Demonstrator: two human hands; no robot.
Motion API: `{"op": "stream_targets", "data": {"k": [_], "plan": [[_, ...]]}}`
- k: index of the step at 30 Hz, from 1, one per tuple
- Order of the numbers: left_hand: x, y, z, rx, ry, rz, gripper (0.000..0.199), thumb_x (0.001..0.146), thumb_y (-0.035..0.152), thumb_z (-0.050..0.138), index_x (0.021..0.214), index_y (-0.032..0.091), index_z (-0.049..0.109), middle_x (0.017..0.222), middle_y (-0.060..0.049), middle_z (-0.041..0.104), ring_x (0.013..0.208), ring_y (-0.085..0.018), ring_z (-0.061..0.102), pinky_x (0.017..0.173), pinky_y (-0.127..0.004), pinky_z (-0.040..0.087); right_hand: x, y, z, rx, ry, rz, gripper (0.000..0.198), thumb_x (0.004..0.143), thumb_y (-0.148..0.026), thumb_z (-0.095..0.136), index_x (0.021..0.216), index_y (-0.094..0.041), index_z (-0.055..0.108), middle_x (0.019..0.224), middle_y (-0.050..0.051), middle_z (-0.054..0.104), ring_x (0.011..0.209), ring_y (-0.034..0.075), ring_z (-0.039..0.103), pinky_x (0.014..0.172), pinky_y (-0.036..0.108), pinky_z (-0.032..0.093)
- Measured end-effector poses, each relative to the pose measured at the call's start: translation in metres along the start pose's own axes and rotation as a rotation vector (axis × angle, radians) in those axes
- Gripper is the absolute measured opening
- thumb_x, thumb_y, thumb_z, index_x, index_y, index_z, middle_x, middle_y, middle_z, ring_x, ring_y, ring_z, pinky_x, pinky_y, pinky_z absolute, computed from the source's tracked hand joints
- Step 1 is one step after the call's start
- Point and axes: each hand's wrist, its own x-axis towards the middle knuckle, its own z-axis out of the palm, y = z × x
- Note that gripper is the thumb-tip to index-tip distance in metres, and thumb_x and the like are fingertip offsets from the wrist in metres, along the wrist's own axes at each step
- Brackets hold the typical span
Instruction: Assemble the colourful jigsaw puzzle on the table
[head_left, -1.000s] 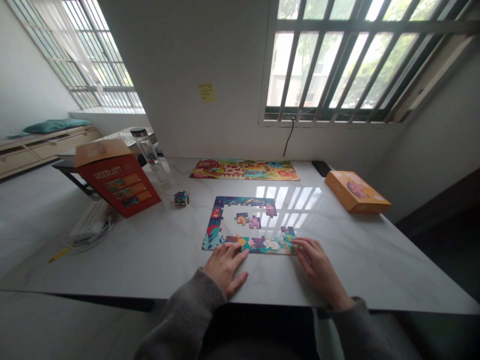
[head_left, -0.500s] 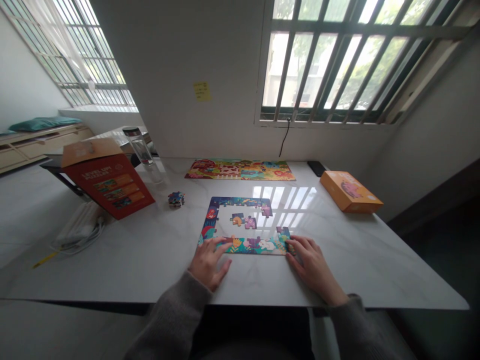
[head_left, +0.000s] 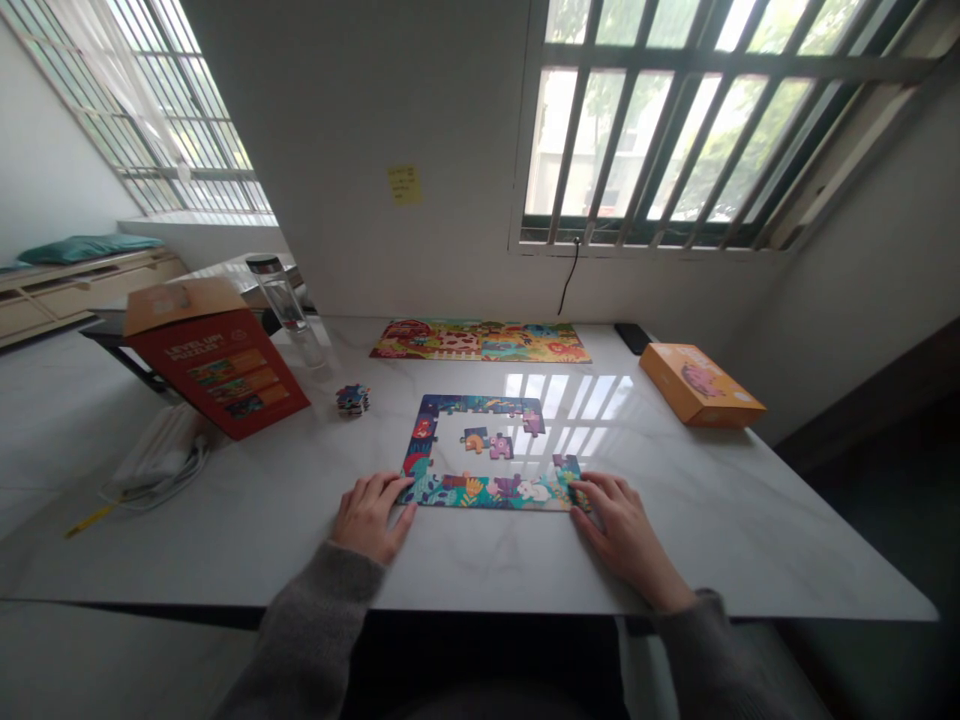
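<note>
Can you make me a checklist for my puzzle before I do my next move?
1. Left hand by the puzzle: ok, its fingers are at the bottom left corner.
2. Bottom right corner lying flat: cannot tell, the right hand covers part of it.
3. Border closed all round: not ok, the right side has a gap.
4. Pink piece and piece with the orange shape joined to the border: not ok, they lie inside, apart from it.
5. Stack of pieces on the table: ok, left of the puzzle.

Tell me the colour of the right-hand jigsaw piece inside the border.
That jigsaw piece is mostly pinkish purple, clearest in the head view.
</note>
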Motion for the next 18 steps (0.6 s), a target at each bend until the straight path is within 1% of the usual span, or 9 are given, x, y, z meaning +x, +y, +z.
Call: {"op": "stream_targets", "data": {"k": [9,14,18], "plan": [[0.001,-0.008,0.001,0.001,-0.016,0.029,0.029,0.092,0.039,0.056,0.116,0.028,0.068,0.118,-0.006,0.067,0.107,-0.027,0.058,0.088,-0.041,0.046,0.000,0.000,-0.001,0.005,-0.014,0.006,0.027,0.095,-0.034,0.055,0.119,-0.026,0.066,0.125,0.011,0.063,0.116,0.029,0.055,0.097,0.045,0.045],[0.001,-0.001,-0.002,-0.015,0.006,0.004,0.029,0.092,0.036,0.054,0.117,0.026,0.067,0.119,-0.007,0.066,0.109,-0.028,0.057,0.090,-0.042,0.045,0.001,0.001,-0.002,0.033,-0.015,0.037,0.033,0.097,-0.034,0.053,0.127,-0.026,0.061,0.127,0.011,0.062,0.118,0.028,0.056,0.098,0.045,0.045],[0.001,0.003,-0.004,-0.012,-0.007,-0.024,0.031,0.091,0.036,0.054,0.118,0.026,0.067,0.120,-0.007,0.065,0.109,-0.027,0.057,0.091,-0.042,0.045,0.002,0.003,-0.003,0.054,-0.024,0.054,0.032,0.097,-0.036,0.052,0.125,-0.026,0.062,0.126,0.011,0.063,0.117,0.028,0.057,0.096,0.045,0.047]]}}
